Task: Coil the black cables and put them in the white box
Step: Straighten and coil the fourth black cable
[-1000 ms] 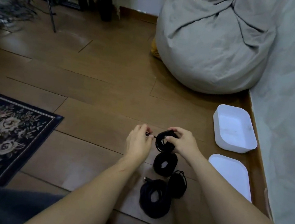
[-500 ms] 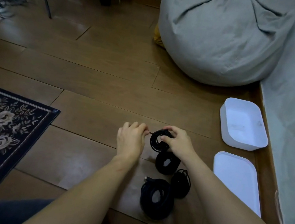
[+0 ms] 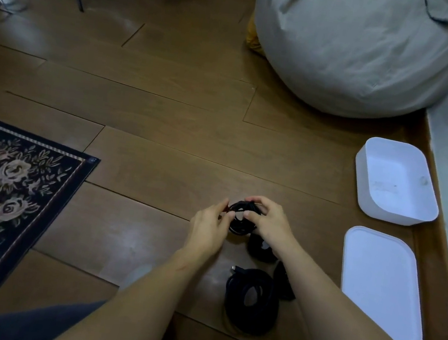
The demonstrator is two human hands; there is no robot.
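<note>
– Black cable coil (image 3: 239, 224), the small one, where is it?
– Between the fingers of both hands, held above the wooden floor (image 3: 166, 121). The right hand (image 3: 269, 225) curls round its top and right side. The left hand (image 3: 208, 231) pinches the cable at the left edge of the coil with its fingertips (image 3: 224, 207).
– And the other cables?
– On the floor, nearer to the person than the fingers: a second coil (image 3: 256, 250) just under the right wrist, a big coil (image 3: 252, 300) nearer still, and a third coil (image 3: 284, 286) partly hidden by the right forearm.
– The white box (image 3: 400, 217)?
– Well to the right of the fingers, a little beyond them, open. The lid (image 3: 382, 284) lies flat on its near side.
</note>
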